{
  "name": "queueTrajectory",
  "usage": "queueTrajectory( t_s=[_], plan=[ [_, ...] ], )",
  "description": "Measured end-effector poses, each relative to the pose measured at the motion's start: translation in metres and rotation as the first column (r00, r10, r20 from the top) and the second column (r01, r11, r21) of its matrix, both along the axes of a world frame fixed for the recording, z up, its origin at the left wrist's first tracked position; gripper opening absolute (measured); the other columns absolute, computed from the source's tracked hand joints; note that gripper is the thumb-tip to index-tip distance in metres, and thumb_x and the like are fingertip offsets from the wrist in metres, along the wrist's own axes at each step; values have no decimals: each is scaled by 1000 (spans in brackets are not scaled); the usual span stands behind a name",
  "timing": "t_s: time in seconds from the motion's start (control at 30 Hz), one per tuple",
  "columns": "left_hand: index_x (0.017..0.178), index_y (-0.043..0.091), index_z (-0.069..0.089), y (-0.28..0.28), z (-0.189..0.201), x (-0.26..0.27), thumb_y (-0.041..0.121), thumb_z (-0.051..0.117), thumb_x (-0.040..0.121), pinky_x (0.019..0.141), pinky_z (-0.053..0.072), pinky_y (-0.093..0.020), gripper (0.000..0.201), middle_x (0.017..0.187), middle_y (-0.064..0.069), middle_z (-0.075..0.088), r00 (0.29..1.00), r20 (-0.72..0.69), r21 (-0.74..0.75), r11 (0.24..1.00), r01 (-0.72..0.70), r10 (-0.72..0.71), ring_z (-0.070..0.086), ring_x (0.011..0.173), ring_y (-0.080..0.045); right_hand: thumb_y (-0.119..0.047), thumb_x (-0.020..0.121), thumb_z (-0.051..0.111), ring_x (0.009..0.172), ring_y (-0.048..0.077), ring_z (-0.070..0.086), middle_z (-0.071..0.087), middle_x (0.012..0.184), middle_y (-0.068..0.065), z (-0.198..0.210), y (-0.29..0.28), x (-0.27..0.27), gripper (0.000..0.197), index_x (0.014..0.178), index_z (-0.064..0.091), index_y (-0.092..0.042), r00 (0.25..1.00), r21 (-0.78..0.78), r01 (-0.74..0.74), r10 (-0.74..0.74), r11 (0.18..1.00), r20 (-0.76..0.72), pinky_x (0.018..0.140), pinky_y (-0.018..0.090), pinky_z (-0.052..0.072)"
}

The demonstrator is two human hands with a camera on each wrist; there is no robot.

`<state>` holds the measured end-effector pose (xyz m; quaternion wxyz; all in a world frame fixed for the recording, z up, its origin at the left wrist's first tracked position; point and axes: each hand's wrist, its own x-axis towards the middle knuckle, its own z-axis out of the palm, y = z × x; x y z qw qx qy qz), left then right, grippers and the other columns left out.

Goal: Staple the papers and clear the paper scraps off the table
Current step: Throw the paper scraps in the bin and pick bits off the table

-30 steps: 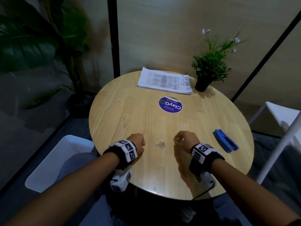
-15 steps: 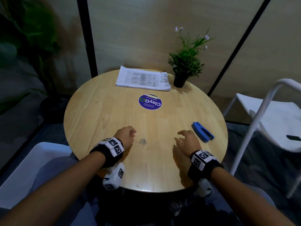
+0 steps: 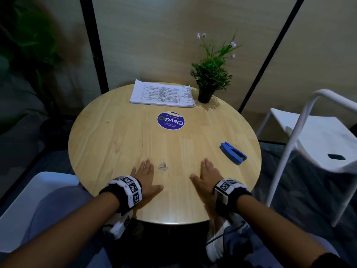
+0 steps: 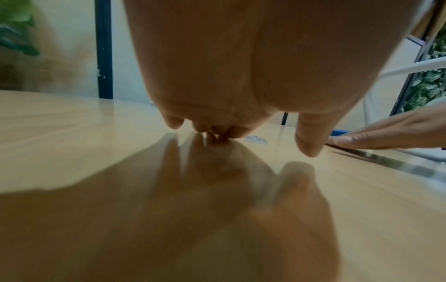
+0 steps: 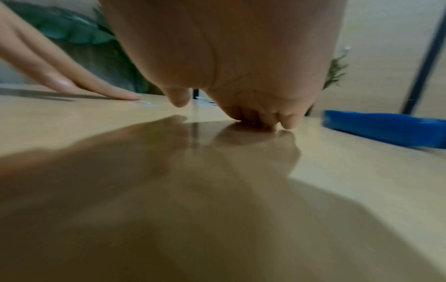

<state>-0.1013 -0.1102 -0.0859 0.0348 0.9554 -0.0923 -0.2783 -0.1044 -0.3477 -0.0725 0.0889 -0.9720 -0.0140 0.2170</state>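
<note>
A stack of printed papers lies at the far edge of the round wooden table. A blue stapler lies at the right, beyond my right hand. A small pile of tiny scraps sits between my hands. My left hand lies flat on the table just left of the pile, fingers straight, holding nothing. My right hand lies flat to the right of the pile, also empty.
A small potted plant stands beside the papers at the back right. A round blue sticker marks the table's middle. A white stool stands at the right, a white chair at the near left.
Both hands were curled fists beside the scraps; they have opened and now lie flat on the table. The head view has shifted right.
</note>
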Motion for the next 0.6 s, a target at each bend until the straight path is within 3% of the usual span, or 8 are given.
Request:
queueTrajectory(
  t_s=[0.2,0.3,0.37,0.43,0.5,0.6],
  plan=[
    [148,2,-12,-3,0,-1,59,32,92,119,2,-45,91,156,-14,-21,1000,11,-18,1000,-13,13,-13,147,-27,-51,96,27,146,28,-12,-17,157,14,-9,69,-8,78,148,-9,-5,973,71,-222,226,972,-44,118,42,-1],
    [148,3,-12,-3,3,-2,52,37,94,120,6,-40,88,157,-14,-20,1000,14,-77,997,-20,21,-11,147,-27,-39,99,32,146,29,-11,-17,157,15,-3,84,-3,72,148,-7,-4,976,159,-196,209,968,-68,118,42,0],
    [149,4,-9,-2,9,-3,42,43,95,120,8,-34,83,158,-13,-16,999,25,-167,985,-39,44,-6,148,-25,-28,100,36,147,25,-7,-15,157,12,7,80,2,67,149,-4,-5,980,280,-169,192,945,-57,119,35,4],
    [150,4,7,1,16,-2,32,45,96,119,17,-33,72,159,-13,5,993,92,-230,972,-52,75,11,147,-26,-19,100,38,147,21,4,-8,159,10,18,68,8,61,150,6,-5,988,363,-146,157,920,0,116,26,10],
    [141,7,34,5,19,3,23,48,93,110,34,-35,53,145,-15,33,976,175,-248,965,-83,129,35,135,-30,-12,99,39,146,21,12,-2,159,9,23,54,13,54,147,18,-2,994,360,-111,95,926,61,113,23,16],
    [129,9,48,6,20,10,12,50,90,97,44,-35,39,128,-13,43,958,181,-248,953,-174,222,47,118,-30,-12,97,36,147,24,6,-10,159,11,17,48,12,62,150,4,-4,999,210,-44,43,977,12,117,29,13]
  ],
)
